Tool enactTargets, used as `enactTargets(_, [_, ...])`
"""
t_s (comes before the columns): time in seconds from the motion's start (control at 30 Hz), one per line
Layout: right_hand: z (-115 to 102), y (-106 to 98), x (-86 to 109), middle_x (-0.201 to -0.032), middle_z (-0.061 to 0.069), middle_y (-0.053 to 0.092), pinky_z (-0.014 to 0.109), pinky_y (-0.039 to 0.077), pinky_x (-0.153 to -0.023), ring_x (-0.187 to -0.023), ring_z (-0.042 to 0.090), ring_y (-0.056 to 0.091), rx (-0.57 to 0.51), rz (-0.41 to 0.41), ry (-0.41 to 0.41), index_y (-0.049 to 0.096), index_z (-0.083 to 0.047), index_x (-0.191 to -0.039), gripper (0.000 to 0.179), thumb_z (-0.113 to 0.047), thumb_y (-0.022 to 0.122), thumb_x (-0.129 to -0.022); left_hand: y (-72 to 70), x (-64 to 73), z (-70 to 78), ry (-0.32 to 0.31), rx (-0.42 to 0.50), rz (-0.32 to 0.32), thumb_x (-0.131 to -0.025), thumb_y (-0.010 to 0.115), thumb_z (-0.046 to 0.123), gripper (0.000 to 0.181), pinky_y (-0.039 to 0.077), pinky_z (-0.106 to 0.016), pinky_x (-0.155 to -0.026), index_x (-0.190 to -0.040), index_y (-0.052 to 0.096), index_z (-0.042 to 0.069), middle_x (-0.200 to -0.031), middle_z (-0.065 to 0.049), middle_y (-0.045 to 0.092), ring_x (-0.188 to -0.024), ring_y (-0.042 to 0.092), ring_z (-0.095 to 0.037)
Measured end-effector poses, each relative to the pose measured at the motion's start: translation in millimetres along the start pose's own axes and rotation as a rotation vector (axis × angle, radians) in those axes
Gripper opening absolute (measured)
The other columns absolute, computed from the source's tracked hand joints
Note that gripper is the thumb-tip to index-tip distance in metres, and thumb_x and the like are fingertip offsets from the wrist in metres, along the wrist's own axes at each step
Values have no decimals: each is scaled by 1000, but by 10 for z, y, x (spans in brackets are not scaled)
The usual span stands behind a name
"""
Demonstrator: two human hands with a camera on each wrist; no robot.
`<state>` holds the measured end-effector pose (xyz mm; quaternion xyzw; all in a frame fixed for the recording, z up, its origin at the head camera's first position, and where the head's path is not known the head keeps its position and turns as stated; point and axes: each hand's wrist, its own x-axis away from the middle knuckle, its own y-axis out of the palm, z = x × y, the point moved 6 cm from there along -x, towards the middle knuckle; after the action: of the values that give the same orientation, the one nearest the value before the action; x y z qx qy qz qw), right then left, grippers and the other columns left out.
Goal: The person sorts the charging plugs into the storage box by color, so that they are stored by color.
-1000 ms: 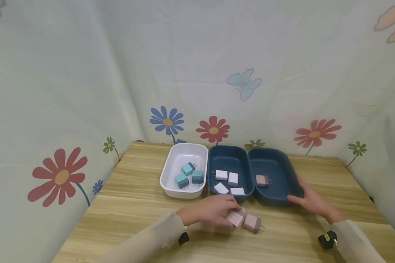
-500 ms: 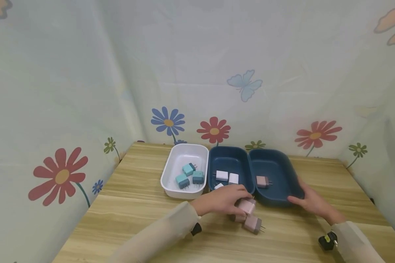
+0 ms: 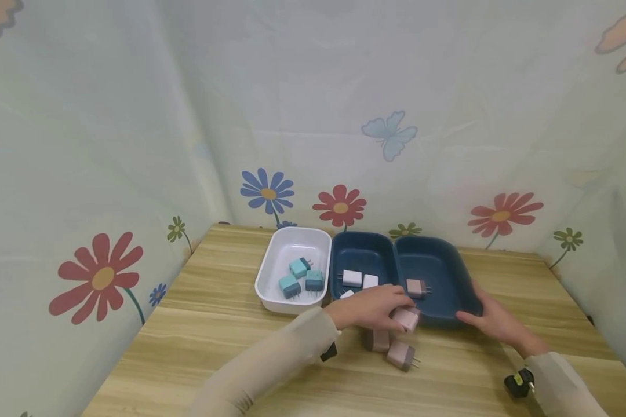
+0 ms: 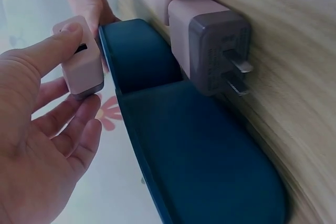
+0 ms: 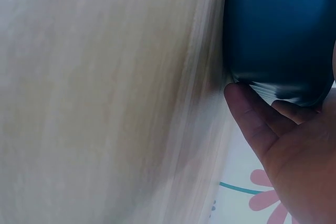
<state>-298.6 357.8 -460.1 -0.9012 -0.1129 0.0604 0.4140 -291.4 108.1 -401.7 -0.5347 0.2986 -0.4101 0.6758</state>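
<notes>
My left hand (image 3: 370,308) pinches a pink USB charger plug (image 4: 84,61) between thumb and fingertips. In the head view this charger hangs over the front rim of the right-hand blue tray (image 3: 433,255). Below it on the table lie two more pink chargers, one (image 3: 379,340) near my left hand and one (image 3: 400,354) with its prongs pointing right. One pink charger (image 3: 416,288) lies inside that tray. My right hand (image 3: 498,321) rests against the tray's right front corner; in the right wrist view its fairly straight fingers (image 5: 254,119) touch the outer wall.
A middle blue tray (image 3: 362,246) holds several white chargers (image 3: 352,278), partly hidden by my left hand. Left of it, a white tray (image 3: 292,240) holds three teal chargers (image 3: 313,281). The trays stand side by side on a wooden table (image 3: 198,324), before a flowered curtain.
My left hand has lifted a pink charger off the table and carried it right and forward to the right-hand tray's front rim. My right hand has stayed at the tray's corner.
</notes>
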Motion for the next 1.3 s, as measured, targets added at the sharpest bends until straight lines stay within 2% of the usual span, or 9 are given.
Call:
enactTargets(0.17, [27, 22, 5, -147, 37, 11, 69, 20, -97, -130, 56, 17, 5, 2, 6, 1, 4, -149, 100, -32, 70, -86, 12, -128, -4, 0, 3, 11, -86, 67, 42, 50, 39, -13, -80, -130, 55, 22, -122, 9, 52, -97, 46, 0])
enactTargets(0.37, [23, 25, 8, -147, 37, 10, 69, 19, -97, -130, 56, 17, -3, 0, 5, 0, 3, -149, 100, -31, 70, -86, 40, -237, -1, -22, 30, 18, -87, 65, 43, 54, 38, -13, -83, -135, 50, 22, -133, 9, 45, -101, 45, -1])
enactTargets(0.53, [15, 21, 13, -147, 37, 11, 69, 20, -97, -130, 56, 18, 5, -4, 5, 0, 3, -149, 99, -31, 69, -87, 67, -298, 14, -10, 49, 36, -89, 64, 41, 53, 38, -12, -81, -135, 49, 20, -133, 9, 44, -99, 44, 0])
enactTargets(0.7, [8, 19, 17, -146, 38, 12, 69, 21, -97, -129, 57, 19, 17, -7, 7, 1, 5, -148, 99, -31, 69, -87, 84, -367, 21, -5, 28, 52, -90, 62, 41, 55, 39, -13, -84, -137, 47, 18, -132, 6, 45, -100, 45, -1])
enactTargets(0.97, [-3, 8, 17, -145, 40, 14, 68, 22, -97, -128, 57, 21, 29, 12, -11, 3, 7, -147, 97, -28, 70, -86, 90, -479, -10, -47, 18, 64, -91, 61, 39, 52, 39, -13, -85, -137, 47, 19, -126, 5, 48, -100, 45, -2])
enactTargets(1.3, [-29, 3, 23, -145, 40, 12, 68, 21, -97, -129, 57, 20, 30, 1, 6, 3, 10, -146, 97, -30, 69, -87, 108, -575, -78, -119, 49, 98, -92, 58, 42, 52, 39, -14, -87, -138, 46, 20, -129, 6, 46, -99, 44, -2])
